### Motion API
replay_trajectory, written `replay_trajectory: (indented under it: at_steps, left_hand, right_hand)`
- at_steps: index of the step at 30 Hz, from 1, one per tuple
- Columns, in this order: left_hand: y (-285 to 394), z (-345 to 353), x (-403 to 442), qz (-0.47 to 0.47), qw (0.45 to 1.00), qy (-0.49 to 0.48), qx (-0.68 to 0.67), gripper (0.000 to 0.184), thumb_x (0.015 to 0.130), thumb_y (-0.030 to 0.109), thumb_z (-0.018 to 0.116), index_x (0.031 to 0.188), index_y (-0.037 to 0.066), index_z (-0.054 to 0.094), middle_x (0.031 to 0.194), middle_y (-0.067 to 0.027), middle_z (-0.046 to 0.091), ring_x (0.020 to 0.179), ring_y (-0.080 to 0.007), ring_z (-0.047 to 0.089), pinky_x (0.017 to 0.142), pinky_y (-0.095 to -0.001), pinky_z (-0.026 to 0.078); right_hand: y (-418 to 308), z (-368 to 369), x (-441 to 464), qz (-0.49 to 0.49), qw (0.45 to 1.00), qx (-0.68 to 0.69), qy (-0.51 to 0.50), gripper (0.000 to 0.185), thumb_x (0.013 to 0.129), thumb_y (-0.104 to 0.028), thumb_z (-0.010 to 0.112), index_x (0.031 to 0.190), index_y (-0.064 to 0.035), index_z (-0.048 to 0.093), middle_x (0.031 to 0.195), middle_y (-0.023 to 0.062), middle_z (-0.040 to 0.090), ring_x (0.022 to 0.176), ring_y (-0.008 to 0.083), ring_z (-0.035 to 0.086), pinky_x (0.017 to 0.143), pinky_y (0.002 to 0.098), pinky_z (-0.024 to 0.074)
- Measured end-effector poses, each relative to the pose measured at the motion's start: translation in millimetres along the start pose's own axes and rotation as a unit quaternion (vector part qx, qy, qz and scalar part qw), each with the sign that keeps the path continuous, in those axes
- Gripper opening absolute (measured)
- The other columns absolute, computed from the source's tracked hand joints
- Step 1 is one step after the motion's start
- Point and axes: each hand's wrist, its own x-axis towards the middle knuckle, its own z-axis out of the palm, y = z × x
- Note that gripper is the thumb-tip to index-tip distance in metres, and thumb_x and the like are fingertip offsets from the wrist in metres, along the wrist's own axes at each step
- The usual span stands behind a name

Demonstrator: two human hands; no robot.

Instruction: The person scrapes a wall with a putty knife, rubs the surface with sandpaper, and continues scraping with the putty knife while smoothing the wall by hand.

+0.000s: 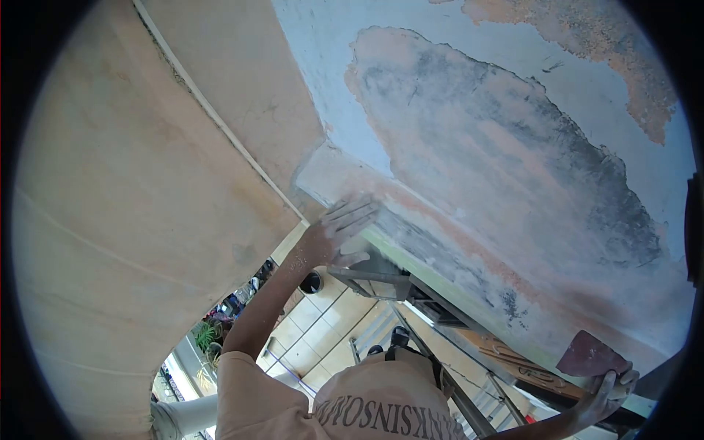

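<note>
My left hand (348, 226) lies with its fingers stretched out against the lower edge of the wall band, close to the corner, and whitish dust coats it. At the far right, my right hand (610, 389) grips a dark red-brown piece of sandpaper (591, 355) by its lower edge. The sandpaper rests near or against the wall's lower band; I cannot tell if it touches. Above spreads a large patched area (484, 139) of grey and pinkish plaster, bordered by pale blue paint (315, 44).
A beige curved surface (132, 183) fills the left, edged by a pale strip (220, 121). Below are a metal ladder (469, 411), a tiled floor (323, 334), a dark bucket (311, 282), an open window frame (370, 282), plants (207, 337) and a white column (187, 418).
</note>
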Motion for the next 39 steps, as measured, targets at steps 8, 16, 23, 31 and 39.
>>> replay_trajectory:
  at_steps: [8, 16, 23, 31, 39]
  left_hand:
    - [-2, -1, -12, -0.004, 0.999, -0.019, 0.046, 0.073, 0.083, 0.047, 0.057, 0.133, -0.004, 0.041, 0.139, -0.0202, 0.040, 0.132, -0.0358, 0.034, 0.109, -0.0491, 0.026]
    - [-32, -7, -26, -0.046, 0.993, 0.087, 0.067, 0.080, 0.084, 0.052, 0.053, 0.135, -0.006, 0.035, 0.143, -0.0250, 0.032, 0.134, -0.0420, 0.028, 0.110, -0.0505, 0.022]
    - [-52, 2, -30, -0.162, 0.972, 0.159, 0.060, 0.080, 0.086, 0.050, 0.052, 0.138, -0.007, 0.030, 0.143, -0.0305, 0.028, 0.134, -0.0449, 0.026, 0.111, -0.0488, 0.021]
    - [-53, 24, -50, -0.204, 0.957, 0.203, 0.019, 0.087, 0.084, 0.052, 0.055, 0.138, -0.009, 0.025, 0.144, -0.0326, 0.022, 0.135, -0.0469, 0.021, 0.110, -0.0498, 0.021]
    - [-38, 32, -59, -0.277, 0.923, 0.261, -0.050, 0.059, 0.083, 0.002, 0.051, 0.137, -0.009, 0.030, 0.141, -0.0308, 0.032, 0.133, -0.0432, 0.028, 0.108, -0.0454, 0.027]
  right_hand:
    - [-18, 28, 0, -0.050, 0.996, 0.005, 0.069, 0.043, 0.067, -0.005, 0.082, 0.092, -0.0029, 0.047, 0.076, 0.0094, 0.047, 0.059, 0.0210, 0.049, 0.042, 0.0308, 0.0411]
    - [-24, 33, 2, -0.045, 0.998, -0.005, 0.051, 0.038, 0.069, -0.007, 0.081, 0.085, -0.0018, 0.047, 0.074, 0.0093, 0.049, 0.058, 0.0197, 0.049, 0.045, 0.0293, 0.0415]
    - [-29, 46, 2, -0.079, 0.993, -0.042, 0.080, 0.041, 0.068, -0.014, 0.083, 0.083, -0.0005, 0.048, 0.071, 0.0087, 0.050, 0.055, 0.0195, 0.049, 0.047, 0.0303, 0.0436]
    - [-24, 41, 0, -0.084, 0.994, -0.041, 0.065, 0.037, 0.071, -0.010, 0.080, 0.086, -0.0002, 0.048, 0.072, 0.0096, 0.048, 0.056, 0.0190, 0.050, 0.044, 0.0280, 0.0414]
    - [-23, 44, 1, -0.089, 0.993, -0.009, 0.072, 0.033, 0.072, -0.004, 0.078, 0.086, -0.0006, 0.048, 0.077, 0.0095, 0.050, 0.059, 0.0199, 0.050, 0.045, 0.0288, 0.0422]
